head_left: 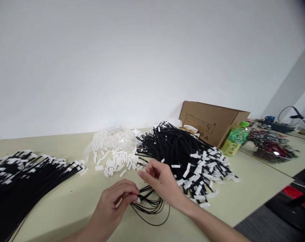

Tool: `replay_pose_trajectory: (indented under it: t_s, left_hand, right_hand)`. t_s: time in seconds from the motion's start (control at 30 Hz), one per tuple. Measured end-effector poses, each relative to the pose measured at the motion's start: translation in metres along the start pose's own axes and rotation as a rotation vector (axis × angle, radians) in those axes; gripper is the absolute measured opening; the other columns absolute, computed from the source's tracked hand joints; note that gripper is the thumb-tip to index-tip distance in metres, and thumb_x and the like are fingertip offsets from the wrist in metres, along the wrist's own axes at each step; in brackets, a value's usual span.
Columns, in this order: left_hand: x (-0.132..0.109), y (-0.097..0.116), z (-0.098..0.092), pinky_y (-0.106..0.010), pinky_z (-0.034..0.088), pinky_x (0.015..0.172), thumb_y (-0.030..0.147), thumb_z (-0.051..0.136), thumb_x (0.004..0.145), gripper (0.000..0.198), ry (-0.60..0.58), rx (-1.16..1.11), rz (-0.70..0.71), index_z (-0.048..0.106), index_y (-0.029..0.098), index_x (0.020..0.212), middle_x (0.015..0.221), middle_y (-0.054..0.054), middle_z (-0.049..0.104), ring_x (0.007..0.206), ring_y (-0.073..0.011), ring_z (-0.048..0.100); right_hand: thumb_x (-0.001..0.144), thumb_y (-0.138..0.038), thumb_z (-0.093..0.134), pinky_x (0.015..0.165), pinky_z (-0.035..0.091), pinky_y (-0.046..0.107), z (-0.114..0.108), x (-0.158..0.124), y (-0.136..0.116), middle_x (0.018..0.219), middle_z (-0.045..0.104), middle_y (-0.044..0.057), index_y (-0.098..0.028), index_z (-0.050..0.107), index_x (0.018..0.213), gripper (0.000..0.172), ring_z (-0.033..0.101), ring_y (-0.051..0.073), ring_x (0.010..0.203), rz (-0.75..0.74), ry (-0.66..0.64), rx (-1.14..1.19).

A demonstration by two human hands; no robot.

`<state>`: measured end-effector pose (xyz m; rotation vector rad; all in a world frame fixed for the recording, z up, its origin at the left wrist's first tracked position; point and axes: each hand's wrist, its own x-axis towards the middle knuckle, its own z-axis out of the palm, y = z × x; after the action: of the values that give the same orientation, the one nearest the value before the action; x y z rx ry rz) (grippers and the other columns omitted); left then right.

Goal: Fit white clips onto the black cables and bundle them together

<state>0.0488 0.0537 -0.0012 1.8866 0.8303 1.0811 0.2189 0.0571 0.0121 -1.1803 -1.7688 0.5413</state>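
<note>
Pinching a white clip on a coiled black cord, the left hand grips it at the near table edge. The right hand holds the cord's loops, fingers curled. Loose clips lie just beyond; cord piles sit right and left.

Bare table lies open left of my left hand; beyond my right hand, a black cable heap and loose white clips block the way.
</note>
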Motion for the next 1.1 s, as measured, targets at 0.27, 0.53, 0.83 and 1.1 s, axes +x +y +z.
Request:
replay_pose_trajectory:
  t_s: [0.27,0.53,0.83,1.1]
  left_hand:
    - [-0.004,0.000,0.000,-0.023,0.046,0.059,0.024,0.057,0.075,0.012,0.002,-0.019,-0.017,0.068,0.022,0.073,0.074,-0.007,0.065,0.066,-0.0171,0.057]
    - [-0.016,0.004,0.001,-0.027,0.049,0.068,0.011,0.047,0.080,0.027,-0.185,0.038,0.301,0.069,0.024,0.087,0.079,-0.010,0.069,0.075,-0.0191,0.062]
    - [-0.018,0.022,-0.003,-0.026,0.049,0.073,0.011,0.040,0.084,0.035,-0.298,0.149,0.468,0.067,0.026,0.097,0.084,-0.010,0.071,0.077,-0.0192,0.064]
    - [-0.016,0.029,-0.014,-0.024,0.049,0.072,0.007,0.040,0.082,0.033,-0.227,0.304,0.583,0.067,0.023,0.092,0.079,-0.007,0.071,0.074,-0.0172,0.064]
  right_hand:
    - [0.076,-0.018,0.056,0.061,0.038,0.025,-0.029,0.003,0.020,0.071,0.052,0.000,-0.018,0.056,0.079,0.003,0.049,0.015,0.069,-0.128,0.070,-0.638]
    - [0.074,-0.021,0.060,0.078,0.044,0.030,-0.011,0.031,0.041,0.096,0.056,0.006,-0.017,0.046,0.117,0.046,0.054,0.018,0.089,-0.074,-0.153,-0.589]
    - [0.076,-0.013,0.054,0.073,0.046,0.031,0.018,0.048,0.049,0.099,0.059,0.014,-0.014,0.050,0.110,0.035,0.058,0.024,0.091,0.075,-0.260,-1.017]
    - [0.087,-0.010,0.034,0.074,0.047,0.025,-0.016,0.061,0.046,0.091,0.065,0.008,-0.014,0.045,0.119,0.034,0.062,0.015,0.083,0.033,-0.093,-0.798]
